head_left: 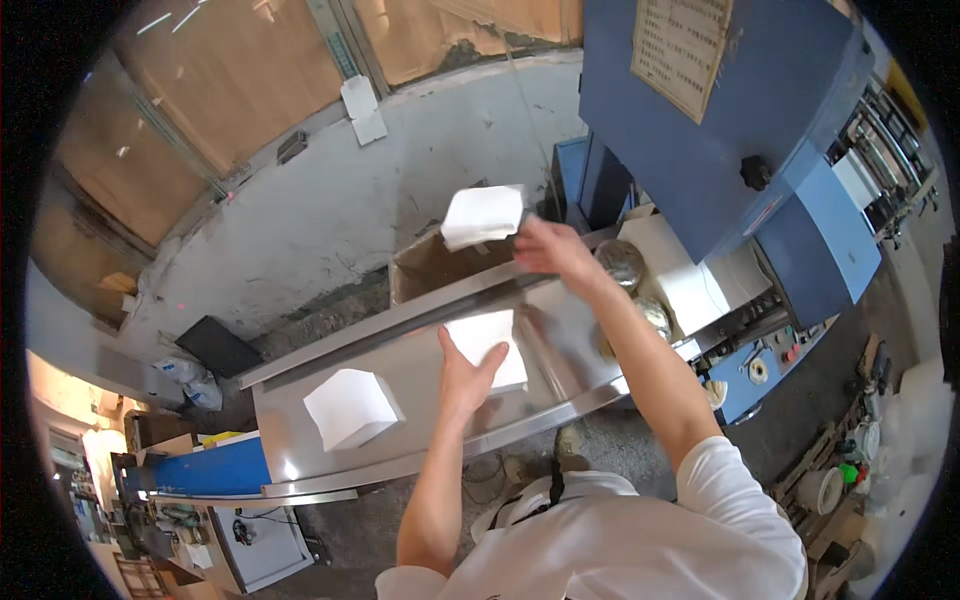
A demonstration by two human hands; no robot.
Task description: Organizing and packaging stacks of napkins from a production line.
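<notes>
My left hand (468, 378) spans a white paper stack (488, 335) on the metal conveyor table, thumb on the stack's near right part and fingers along its left side. My right hand (552, 247) is stretched out beyond the table with its fingers curled in. At those fingertips a thin wad of white paper (482, 216), slightly blurred, hangs in the air over an open cardboard box (420, 268). To the left, apart from both hands, another white paper stack (350, 408) lies on the metal surface (285, 415).
A raised metal rail (345, 345) runs along the table's far side, with the box behind it. A blue machine cabinet (690, 130) with a black knob rises at the right. A blue belt (205, 468) continues at the left end. The grey wall (330, 205) stands beyond.
</notes>
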